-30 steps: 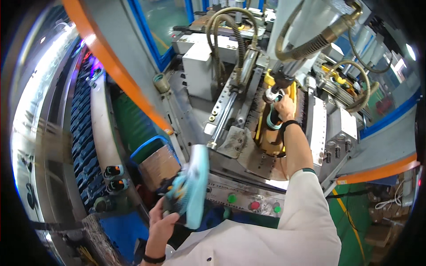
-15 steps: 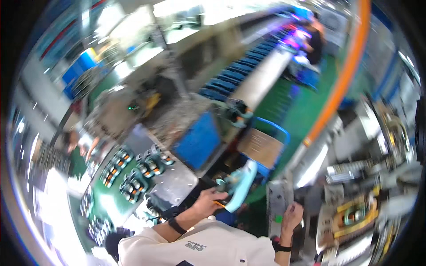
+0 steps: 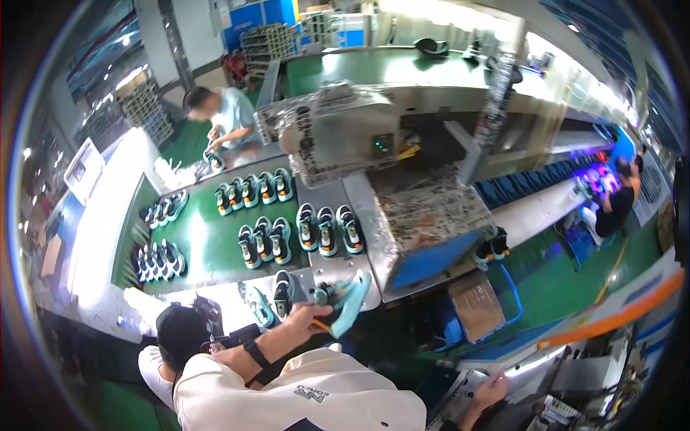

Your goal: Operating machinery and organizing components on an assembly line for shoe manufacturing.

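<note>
In my left hand [image 3: 307,321] I hold a sneaker [image 3: 351,307], tilted so that its pale teal sole faces right. My fingers are wrapped round it, and a small orange part shows by them. Just beyond that hand a dark sneaker [image 3: 283,293] and a teal one [image 3: 256,305] stand at the near end of the worktable. My right hand [image 3: 490,391] hangs low on the right beside a metal machine. It looks empty, with its fingers loosely apart and somewhat blurred.
Rows of sneakers [image 3: 264,241] stand on the green conveyor [image 3: 201,248]. A co-worker in a black cap [image 3: 183,330] is close on my left; another person [image 3: 233,118] handles a shoe across the table. A blue-framed cart [image 3: 476,307] and an orange rail [image 3: 618,309] lie to the right.
My view has swung left, bringing the conveyor and co-workers more fully into sight. The sneaker stays in my left hand, now close to the table's edge. My right hand remains low.
</note>
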The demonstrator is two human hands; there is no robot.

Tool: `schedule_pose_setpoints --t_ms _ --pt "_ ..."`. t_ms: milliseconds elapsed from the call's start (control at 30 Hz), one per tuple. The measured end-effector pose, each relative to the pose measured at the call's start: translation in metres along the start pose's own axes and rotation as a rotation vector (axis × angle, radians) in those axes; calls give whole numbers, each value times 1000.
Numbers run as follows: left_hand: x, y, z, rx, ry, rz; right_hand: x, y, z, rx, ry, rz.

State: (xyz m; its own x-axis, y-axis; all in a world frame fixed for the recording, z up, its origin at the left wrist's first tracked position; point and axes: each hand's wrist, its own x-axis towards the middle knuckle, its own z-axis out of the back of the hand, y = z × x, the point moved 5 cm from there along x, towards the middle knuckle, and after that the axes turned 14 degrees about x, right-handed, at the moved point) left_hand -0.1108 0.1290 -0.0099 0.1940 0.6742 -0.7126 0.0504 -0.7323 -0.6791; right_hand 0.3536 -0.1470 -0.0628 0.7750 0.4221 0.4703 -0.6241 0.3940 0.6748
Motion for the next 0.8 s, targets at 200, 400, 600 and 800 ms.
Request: schedule_pose_setpoints --t_ms 200,400,600,800 --pt "97 -96 88 -27 -235 -267 193 297 -69 361 61 554" --pt "259 -172 190 -90 -372 -219 301 544 -208 253 281 1006" --pt "402 -259 250 -178 -515 -236 392 680 -389 -130 463 1282" --pt "529 -311 281 706 -1019 -437 461 743 -551 -359 497 1303"
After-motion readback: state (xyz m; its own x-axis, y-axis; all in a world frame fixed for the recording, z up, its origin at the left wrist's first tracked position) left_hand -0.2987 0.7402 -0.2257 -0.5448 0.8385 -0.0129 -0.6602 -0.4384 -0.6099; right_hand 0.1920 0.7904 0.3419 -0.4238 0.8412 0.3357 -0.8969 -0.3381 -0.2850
